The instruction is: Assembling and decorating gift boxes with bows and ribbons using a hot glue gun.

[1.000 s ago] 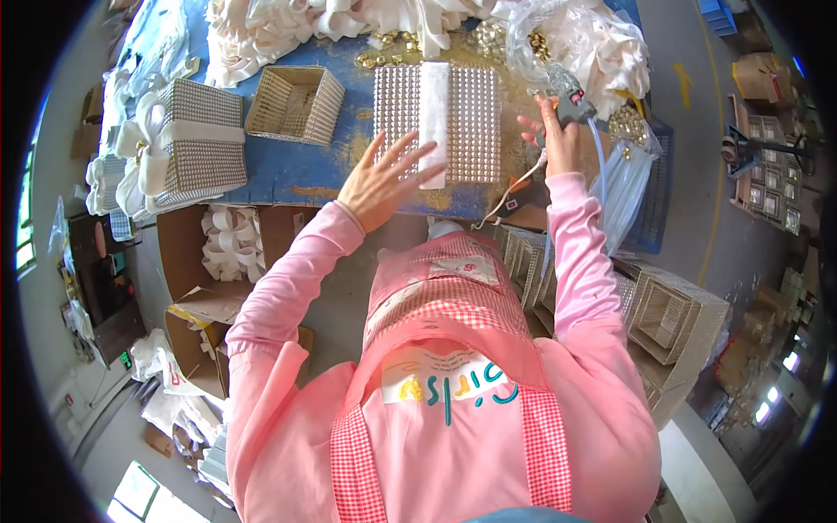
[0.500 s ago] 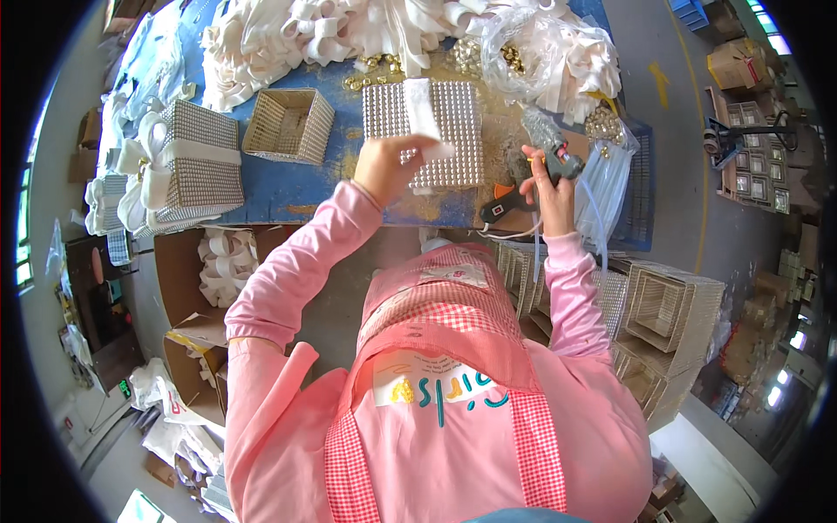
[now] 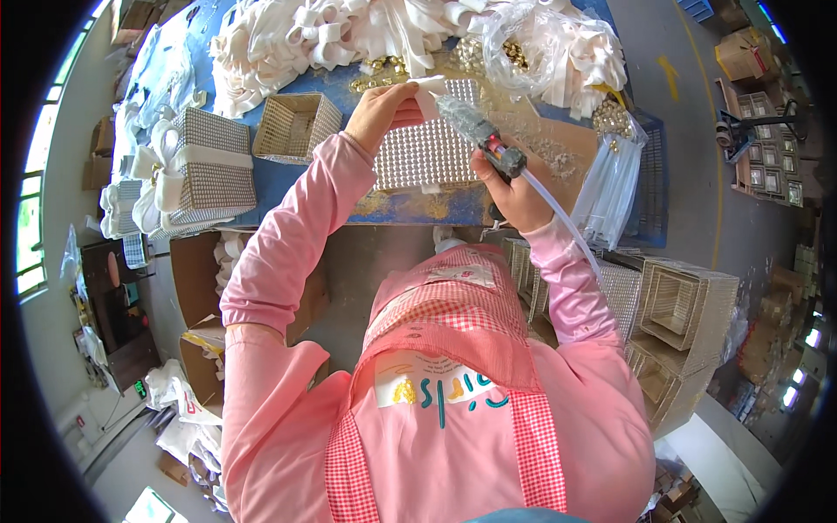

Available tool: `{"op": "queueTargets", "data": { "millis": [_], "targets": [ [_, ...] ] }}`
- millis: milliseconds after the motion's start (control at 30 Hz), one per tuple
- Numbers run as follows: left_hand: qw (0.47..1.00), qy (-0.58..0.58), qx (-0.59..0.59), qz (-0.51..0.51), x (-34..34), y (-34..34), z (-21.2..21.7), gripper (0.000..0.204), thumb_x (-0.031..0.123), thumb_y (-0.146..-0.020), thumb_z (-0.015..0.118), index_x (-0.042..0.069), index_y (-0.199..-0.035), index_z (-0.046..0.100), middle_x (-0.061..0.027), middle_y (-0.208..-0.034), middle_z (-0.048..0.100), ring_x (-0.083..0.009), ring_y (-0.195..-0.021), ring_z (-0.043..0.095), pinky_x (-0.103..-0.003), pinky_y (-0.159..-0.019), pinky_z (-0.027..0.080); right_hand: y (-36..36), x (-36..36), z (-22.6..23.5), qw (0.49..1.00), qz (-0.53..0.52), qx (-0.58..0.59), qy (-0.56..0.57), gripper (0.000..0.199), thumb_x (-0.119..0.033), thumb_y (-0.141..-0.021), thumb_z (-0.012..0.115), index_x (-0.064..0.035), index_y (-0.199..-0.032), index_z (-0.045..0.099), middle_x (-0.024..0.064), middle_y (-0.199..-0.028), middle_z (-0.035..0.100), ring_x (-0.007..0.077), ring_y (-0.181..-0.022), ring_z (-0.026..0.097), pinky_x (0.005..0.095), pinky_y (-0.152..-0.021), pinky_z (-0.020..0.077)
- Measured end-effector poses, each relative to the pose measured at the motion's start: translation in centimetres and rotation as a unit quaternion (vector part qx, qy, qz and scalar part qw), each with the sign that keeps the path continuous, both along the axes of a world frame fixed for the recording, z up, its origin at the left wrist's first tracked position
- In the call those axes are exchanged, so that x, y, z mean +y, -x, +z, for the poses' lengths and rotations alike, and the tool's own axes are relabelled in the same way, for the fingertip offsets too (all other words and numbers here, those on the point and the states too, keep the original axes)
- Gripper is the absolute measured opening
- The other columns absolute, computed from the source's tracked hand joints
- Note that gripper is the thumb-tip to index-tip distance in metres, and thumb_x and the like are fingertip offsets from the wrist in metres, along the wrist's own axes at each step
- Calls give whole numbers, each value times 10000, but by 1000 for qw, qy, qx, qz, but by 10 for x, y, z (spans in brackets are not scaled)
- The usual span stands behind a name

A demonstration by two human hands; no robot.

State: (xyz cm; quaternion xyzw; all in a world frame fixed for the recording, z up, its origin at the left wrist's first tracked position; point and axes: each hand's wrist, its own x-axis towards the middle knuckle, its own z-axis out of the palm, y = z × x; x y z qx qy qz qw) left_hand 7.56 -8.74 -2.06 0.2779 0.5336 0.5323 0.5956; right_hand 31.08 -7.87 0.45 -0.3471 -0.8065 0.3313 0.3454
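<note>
- Left hand, upper centre of the frame, pinches a white ribbon against the top edge of the box.
- Right hand is clenched round a glue gun; its nozzle slants up-left, tip just beside the ribbon.
- The box is woven and studded-looking, lying flat on the blue table, between both hands.
- A clear hose trails down-right from the gun.

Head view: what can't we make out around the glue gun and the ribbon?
- Glue gun nozzle tip: wrapped and blurred, contact with white ribbon unclear.
- Right hand grip: fingers hidden behind the gun body.
- Left hand fingertips: hidden by the ribbon.
- Woven box: partly covered by both hands.
</note>
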Motion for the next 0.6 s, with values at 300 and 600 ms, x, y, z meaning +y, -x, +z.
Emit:
{"op": "queueTargets", "data": {
  "millis": [300,600],
  "targets": [
    [1000,0,-6,-8,-1,-6,6,322,214,-921,456,-68,-1023,572,-153,-919,643,-217,-861,643,-306,-806,519,7,4,0,1000,-11,-2,3,286,-320,-792,669,-44,-838,607,133,-632,574,325,-567,566,364,-501,427],
    [1000,-1,-11,8,0,-4,2,357,250,-888,496,-72,-1005,597,-154,-923,651,-214,-833,652,-286,-783,520,4,0,4,1000,-10,-16,16,265,-287,-795,670,-35,-865,626,130,-656,595,322,-583,585,354,-515,446]
  ]
}}
